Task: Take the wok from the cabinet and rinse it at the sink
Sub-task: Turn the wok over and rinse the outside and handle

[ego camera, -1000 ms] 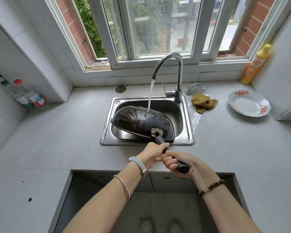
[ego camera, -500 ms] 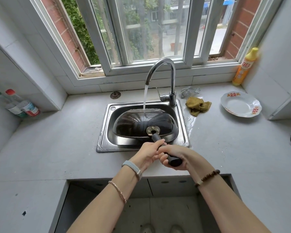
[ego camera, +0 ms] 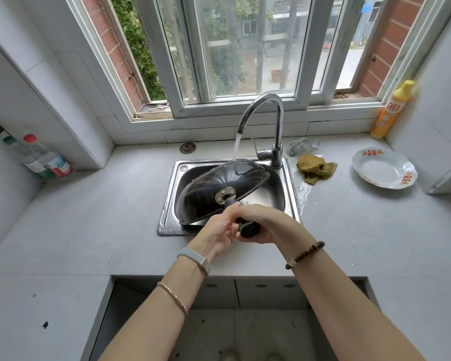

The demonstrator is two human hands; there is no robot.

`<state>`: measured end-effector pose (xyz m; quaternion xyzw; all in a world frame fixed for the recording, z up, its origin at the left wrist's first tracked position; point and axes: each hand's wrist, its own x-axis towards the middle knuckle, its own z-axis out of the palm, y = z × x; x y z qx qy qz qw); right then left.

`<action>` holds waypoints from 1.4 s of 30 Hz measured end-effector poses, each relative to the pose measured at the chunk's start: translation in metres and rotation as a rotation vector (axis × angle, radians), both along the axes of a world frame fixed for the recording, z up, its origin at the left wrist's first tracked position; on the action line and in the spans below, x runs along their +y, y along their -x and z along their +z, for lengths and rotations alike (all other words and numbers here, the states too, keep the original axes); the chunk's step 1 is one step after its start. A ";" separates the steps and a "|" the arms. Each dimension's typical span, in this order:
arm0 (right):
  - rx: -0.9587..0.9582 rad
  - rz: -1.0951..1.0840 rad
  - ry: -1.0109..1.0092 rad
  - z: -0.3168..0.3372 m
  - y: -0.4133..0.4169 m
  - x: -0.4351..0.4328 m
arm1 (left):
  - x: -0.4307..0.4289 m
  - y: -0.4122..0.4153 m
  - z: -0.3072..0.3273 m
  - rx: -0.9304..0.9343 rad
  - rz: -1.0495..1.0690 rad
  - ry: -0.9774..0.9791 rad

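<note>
A dark wok lies in the steel sink, tipped up on its edge with its outer side toward me and its rim raised toward the back right. Water runs from the chrome tap onto the wok's upper rim. Both my hands grip the black handle at the sink's front edge: my left hand from the left, my right hand wrapped over it from the right. The handle's end shows between them.
A yellow cloth and a steel scourer lie right of the tap, with spilled water beside the sink. A white plate and a yellow detergent bottle stand further right. Two bottles lean at the left wall.
The wok has been rolled by its handle, from tipped left through level to tipped with its rim up at the back right. Both hands kept their grip.
</note>
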<state>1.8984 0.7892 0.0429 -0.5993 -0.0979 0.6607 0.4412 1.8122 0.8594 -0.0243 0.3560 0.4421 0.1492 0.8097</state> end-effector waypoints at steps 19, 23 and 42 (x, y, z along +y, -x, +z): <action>0.223 -0.062 -0.207 0.030 -0.001 0.054 | 0.056 -0.010 0.042 -0.154 0.088 0.057; 0.212 -0.060 -0.204 0.036 -0.011 0.058 | 0.060 -0.018 0.046 -0.177 0.087 0.062; 0.809 -0.293 -0.467 0.020 -0.069 0.023 | 0.038 -0.080 0.070 0.008 -0.041 0.023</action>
